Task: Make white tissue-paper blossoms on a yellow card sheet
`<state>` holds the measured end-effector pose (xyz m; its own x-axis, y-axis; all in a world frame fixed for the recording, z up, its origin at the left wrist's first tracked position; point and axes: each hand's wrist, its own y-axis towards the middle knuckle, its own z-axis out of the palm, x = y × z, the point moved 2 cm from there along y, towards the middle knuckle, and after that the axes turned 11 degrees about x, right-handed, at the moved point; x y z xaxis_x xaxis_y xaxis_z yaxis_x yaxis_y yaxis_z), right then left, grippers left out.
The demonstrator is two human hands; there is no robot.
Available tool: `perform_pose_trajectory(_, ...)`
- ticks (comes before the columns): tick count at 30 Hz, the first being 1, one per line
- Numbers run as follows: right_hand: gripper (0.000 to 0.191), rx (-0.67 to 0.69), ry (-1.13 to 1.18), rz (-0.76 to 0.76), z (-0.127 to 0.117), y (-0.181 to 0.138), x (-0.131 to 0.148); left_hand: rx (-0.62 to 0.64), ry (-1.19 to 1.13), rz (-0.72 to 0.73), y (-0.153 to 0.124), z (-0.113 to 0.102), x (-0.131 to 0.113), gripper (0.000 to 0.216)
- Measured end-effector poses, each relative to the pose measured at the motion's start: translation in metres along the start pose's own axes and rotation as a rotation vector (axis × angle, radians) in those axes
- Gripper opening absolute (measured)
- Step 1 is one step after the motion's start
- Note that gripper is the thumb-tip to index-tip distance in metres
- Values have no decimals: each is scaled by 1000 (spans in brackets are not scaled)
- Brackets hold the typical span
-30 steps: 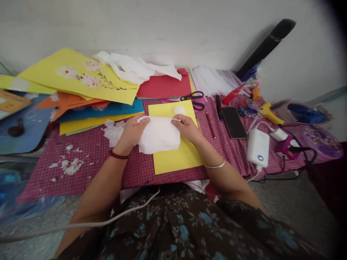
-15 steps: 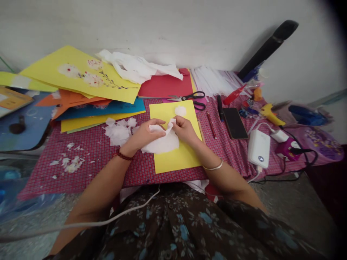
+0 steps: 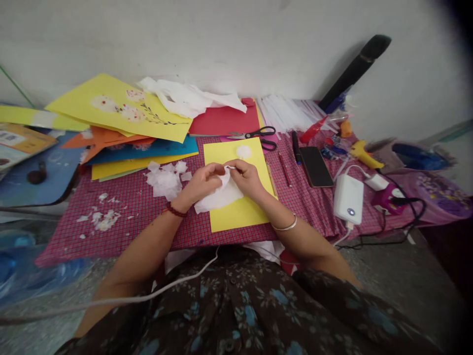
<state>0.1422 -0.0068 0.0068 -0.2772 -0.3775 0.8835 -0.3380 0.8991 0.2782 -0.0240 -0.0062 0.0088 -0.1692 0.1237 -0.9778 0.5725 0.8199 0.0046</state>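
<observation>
A white tissue [image 3: 218,198] is pinched at its upper edge between both hands, over the lower left part of a yellow sheet of paper [image 3: 240,217]. My left hand [image 3: 203,183] is closed on the tissue's left side, fingers curled. My right hand [image 3: 244,177] grips the bunched upper corner with thumb and fingers. Near the top of the yellow sheet lies a round white tissue puff [image 3: 244,152]. A heap of torn white tissue pieces [image 3: 166,180] sits just left of my left hand.
Black-handled scissors [image 3: 262,132], a red pencil [image 3: 284,169], a phone [image 3: 316,166] and a white power bank [image 3: 348,198] lie to the right. Stacked coloured papers with a flower picture [image 3: 121,106] stand at back left. White scraps [image 3: 105,219] lie at left. A yellow glue gun [image 3: 365,154] is far right.
My hands have come closer together, and my left fingers have closed in on the tissue. The bunched tissue edge has shifted slightly left. The whole view has moved a little.
</observation>
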Motion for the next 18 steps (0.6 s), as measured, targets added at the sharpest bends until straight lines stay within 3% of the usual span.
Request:
perform_pose_trajectory(3,26,-2,-69,-81,1,-1,1,-18,-135,4,1,3,-2,34)
perform_pose_trajectory(7,27,14,-63,-88,3,-2,2,3,-104,36,5,15,2,44)
perform_pose_trajectory(12,19,8,-11,-23,3,-3,4,14,-157,-53,6,22,8,31)
perform_pose_trajectory(18,34,8,-18,29,0,0,1,22,-137,-80,3,19,11,24)
